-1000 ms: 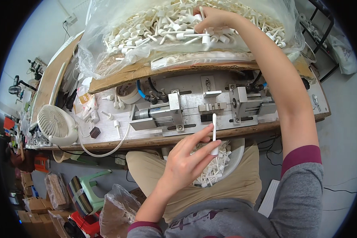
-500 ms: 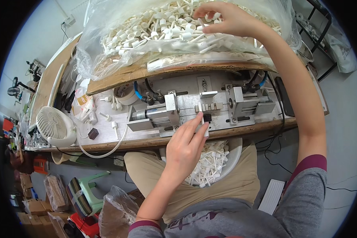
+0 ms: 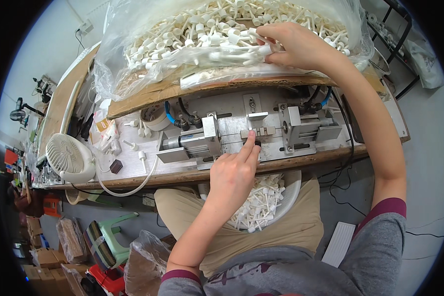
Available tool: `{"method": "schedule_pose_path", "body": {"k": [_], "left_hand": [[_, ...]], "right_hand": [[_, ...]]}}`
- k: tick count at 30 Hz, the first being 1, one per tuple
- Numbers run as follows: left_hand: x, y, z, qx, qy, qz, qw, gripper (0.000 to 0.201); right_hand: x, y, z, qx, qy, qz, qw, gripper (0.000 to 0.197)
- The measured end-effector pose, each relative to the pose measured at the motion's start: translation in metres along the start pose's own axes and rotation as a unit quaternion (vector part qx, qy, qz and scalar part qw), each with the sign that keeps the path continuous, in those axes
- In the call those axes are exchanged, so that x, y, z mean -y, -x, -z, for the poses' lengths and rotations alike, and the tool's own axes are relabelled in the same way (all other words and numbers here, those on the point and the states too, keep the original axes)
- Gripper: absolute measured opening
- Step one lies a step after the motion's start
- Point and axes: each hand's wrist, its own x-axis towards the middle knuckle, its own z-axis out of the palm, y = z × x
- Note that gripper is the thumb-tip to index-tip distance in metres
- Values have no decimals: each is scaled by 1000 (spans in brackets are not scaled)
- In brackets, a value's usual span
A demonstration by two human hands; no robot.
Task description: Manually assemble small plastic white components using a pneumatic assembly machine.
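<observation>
The forefinger of the left hand (image 3: 232,175) is laid on a notched metal block (image 3: 268,131) on the counter (image 3: 148,133). The right hand's (image 3: 293,47) thumb and forefinger are parted around white capped sticks (image 3: 197,30) heaped in a clear plastic bag (image 3: 114,74); whether anything is gripped by either hand cannot be told.

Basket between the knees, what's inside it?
A heap of white stemmed plastic pieces lies in the basket. The left hand covers some of it, and the basket's bottom is hidden beneath.

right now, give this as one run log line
left hand: at slotted metal block | right hand: at bagged white pieces, grip unclear | basket: similar pieces inside
</observation>
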Motion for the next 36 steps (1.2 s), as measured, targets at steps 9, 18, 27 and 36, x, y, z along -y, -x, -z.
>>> {"method": "schedule_pose_path", "body": {"k": [9, 18, 27, 36], "left_hand": [[-3, 1, -1, 3, 14, 20, 1000, 29], [0, 2, -1, -3, 46, 23, 999, 28], [-9, 17, 15, 23, 133, 2, 991, 34], [-20, -6, 35, -153, 470, 154, 856, 50]], "right_hand": [[-6, 20, -15, -63, -62, 1, 996, 36], [-4, 16, -19, -136, -381, -150, 902, 30], [-9, 57, -3, -274, -459, -180, 826, 28], [126, 127, -64, -312, -111, 137, 933, 40]]}}
